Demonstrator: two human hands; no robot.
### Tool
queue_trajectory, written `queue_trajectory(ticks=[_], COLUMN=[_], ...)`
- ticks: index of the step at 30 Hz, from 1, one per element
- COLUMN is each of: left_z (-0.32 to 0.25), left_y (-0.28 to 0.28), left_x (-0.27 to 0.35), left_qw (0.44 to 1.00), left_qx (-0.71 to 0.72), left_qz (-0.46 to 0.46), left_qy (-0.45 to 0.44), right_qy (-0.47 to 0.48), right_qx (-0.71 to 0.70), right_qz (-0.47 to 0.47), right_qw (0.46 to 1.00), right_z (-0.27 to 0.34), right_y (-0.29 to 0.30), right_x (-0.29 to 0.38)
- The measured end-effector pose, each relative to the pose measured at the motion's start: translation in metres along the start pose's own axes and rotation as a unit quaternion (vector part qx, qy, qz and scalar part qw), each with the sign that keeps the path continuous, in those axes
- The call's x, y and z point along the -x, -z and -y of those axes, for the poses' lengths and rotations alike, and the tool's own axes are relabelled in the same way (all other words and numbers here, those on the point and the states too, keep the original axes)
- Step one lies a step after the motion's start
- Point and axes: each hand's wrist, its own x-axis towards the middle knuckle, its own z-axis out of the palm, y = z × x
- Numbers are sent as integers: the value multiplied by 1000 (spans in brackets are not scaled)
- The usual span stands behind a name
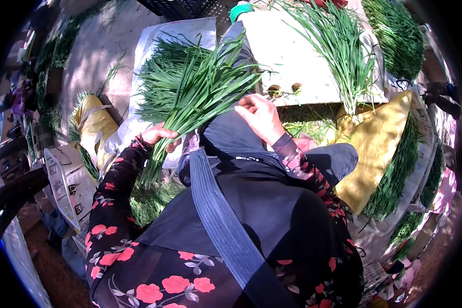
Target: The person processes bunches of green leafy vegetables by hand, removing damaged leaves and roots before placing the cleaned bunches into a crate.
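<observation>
My left hand (159,136) is closed around the lower stems of a bunch of long, flat green leaves (211,92) that look like garlic chives. Their tips fan out to the upper right, over my trouser leg. My right hand (261,118) is raised just right of those leaves, its fingers bent and slightly apart, with nothing visible in them. Behind the held bunch, a darker green pile of leaves (158,73) lies on a white sheet (192,27). Another bunch (342,54), pale stems towards me, rests on a white board (285,50) with two holes.
A yellow wrap (377,154) covers part of a leafy bundle (394,169) at my right. Another yellow-wrapped bundle (96,119) and a white crate (71,184) are at my left. Cut leaves (312,127) lie below the board. A dark plastic crate (177,7) stands at the back.
</observation>
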Motion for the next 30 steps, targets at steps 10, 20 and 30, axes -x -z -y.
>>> queue_trajectory(ticks=[10, 20, 30], left_z=[3, 5, 33], left_y=[-30, -25, -15], left_x=[10, 21, 27], left_qw=[991, 985, 983], left_qx=[112, 107, 155], left_qz=[62, 124, 66], left_qy=[-39, 62, 79], right_qy=[-325, -210, -147], right_qx=[-556, 80, -77], right_qz=[-87, -224, -142], right_qw=[760, 948, 976], right_z=[-37, -75, -27], right_y=[86, 116, 81], right_x=[12, 53, 9])
